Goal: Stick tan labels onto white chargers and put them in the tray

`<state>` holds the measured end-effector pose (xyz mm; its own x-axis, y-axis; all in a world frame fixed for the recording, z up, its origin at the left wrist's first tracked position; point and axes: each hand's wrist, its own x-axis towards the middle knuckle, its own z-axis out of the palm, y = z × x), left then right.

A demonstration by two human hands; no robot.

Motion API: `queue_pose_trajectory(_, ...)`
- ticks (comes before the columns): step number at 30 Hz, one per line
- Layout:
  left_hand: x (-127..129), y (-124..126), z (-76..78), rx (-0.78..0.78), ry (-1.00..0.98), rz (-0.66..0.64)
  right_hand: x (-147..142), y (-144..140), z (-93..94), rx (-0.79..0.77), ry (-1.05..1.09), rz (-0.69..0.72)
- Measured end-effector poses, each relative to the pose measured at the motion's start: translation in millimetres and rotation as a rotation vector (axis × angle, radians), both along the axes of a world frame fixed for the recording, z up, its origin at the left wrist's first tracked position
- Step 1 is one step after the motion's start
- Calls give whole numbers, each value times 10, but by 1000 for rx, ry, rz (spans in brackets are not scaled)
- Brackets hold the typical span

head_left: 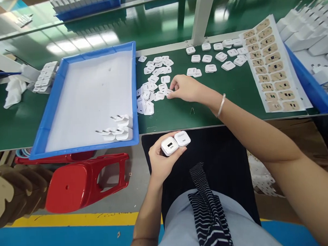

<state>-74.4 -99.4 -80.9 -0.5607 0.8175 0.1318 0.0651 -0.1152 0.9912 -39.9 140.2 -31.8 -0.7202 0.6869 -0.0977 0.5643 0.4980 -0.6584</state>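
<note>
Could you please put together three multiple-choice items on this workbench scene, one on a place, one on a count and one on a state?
1. Where do the finished chargers with prongs lie?
A. In the near right corner of the blue tray
B. On the red stool
C. On the label sheet

2. How many white chargers does the left hand hold?
A. One
B. Two
C. Four

3. What is the right hand doing?
A. Resting on the lap
B. Gripping the tray rim
C. Reaching with its fingers into the pile of small white pieces

Answers:
1 A, the pronged chargers sit in that tray corner.
2 B, two white chargers sit side by side in it.
3 C, its fingertips touch the pieces on the green table.
</note>
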Motion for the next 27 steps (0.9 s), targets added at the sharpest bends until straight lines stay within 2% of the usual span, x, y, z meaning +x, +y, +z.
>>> queue_pose_trajectory(7,19,127,36,33,33,-47,572,-50,-17,-306,241,-5)
queue_pose_trajectory(10,49,183,31,35,43,-69,757,-138,15,-352,376,14)
queue_pose_trajectory(13,72,211,28,43,64,-85,947,-355,119,-231,516,91)
queue_pose_trajectory(19,108,220,76,10,108,-120,1221,-763,274,171,584,524)
queue_pose_trajectory(23,153,230,150,33,80,-172,1246,-791,263,327,637,591)
queue_pose_trajectory(27,187,226,187,32,54,-189,1236,-773,248,335,653,603)
